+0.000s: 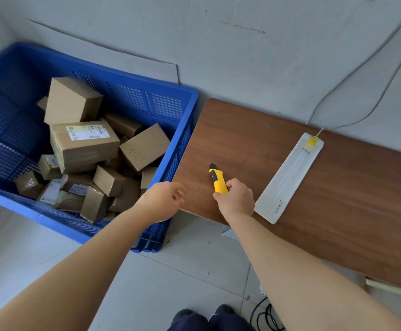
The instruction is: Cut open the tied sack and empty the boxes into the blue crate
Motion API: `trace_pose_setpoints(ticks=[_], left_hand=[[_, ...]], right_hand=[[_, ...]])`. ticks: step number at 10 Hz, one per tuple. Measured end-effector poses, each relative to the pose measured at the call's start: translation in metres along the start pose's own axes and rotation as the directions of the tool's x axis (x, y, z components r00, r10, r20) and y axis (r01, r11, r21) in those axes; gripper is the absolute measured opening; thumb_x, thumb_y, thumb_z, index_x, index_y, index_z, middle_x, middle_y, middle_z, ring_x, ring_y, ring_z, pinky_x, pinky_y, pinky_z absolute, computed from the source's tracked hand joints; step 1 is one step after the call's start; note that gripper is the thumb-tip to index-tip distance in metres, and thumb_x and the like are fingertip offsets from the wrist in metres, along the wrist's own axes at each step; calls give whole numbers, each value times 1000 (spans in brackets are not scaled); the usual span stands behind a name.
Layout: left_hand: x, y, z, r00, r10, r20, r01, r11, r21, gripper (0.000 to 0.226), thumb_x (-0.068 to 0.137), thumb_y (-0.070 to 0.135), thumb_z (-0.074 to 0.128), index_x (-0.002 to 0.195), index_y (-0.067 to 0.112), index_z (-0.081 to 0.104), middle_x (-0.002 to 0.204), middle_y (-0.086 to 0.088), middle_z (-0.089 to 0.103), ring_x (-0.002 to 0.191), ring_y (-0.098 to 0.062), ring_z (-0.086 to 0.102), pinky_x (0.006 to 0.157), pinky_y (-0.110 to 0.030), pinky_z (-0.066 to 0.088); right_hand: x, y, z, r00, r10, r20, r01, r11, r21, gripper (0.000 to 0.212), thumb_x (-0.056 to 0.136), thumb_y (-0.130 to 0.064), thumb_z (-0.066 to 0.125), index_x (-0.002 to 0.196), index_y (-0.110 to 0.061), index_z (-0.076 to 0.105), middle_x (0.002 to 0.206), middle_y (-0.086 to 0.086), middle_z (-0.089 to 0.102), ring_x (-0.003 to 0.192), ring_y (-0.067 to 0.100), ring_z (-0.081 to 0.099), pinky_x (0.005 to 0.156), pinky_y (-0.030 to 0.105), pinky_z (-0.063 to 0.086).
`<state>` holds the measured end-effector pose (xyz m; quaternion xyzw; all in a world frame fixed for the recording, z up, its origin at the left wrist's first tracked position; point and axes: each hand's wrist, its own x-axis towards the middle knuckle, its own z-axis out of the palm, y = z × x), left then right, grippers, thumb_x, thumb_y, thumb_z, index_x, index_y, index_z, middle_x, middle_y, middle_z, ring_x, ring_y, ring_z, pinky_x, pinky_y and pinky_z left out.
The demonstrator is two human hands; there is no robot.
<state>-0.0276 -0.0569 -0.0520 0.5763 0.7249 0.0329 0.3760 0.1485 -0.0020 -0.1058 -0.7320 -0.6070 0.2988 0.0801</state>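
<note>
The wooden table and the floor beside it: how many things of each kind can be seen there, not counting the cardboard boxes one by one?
Blue crate with boxes inside: 1
Yellow knife, held in the right hand: 1
White flat device with a cable, on the wooden table: 1
Wooden table: 1
Total: 4
The left hand holds nothing.

A bare storeroom or parcel-sorting area: a plain grey floor (194,271) runs across the frame, scuffed and marked toward the top. At left, a perforated blue crate (166,103) is heaped with labelled cardboard boxes (84,144). At right, a low wooden table (338,199) carries a white flat device (288,177) trailing thin cables (362,65).
</note>
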Motion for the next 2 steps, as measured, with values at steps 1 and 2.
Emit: trace_pose_setpoints(ticks=[1, 2], left_hand=[[-1, 0, -2, 1000, -8, -3, 8, 1000, -1, 26, 93, 17, 51, 115, 23, 63, 111, 6, 66, 102, -11, 61, 93, -30, 50], [-4, 5, -8, 999, -21, -26, 21, 1000, -13, 26, 92, 16, 51, 115, 23, 63, 112, 6, 66, 102, -11, 61, 94, -32, 50]], right_hand=[[0, 0, 1, 999, 10, 38, -9, 1000, -9, 43, 80, -39, 76, 113, -17, 59, 111, 4, 64, 101, 24, 54, 69, 32, 45], [-3, -2, -6, 999, 5, 51, -7, 1000, 29, 49, 82, -41, 74, 119, -16, 56, 116, 6, 60, 109, 24, 53, 72, 33, 44]])
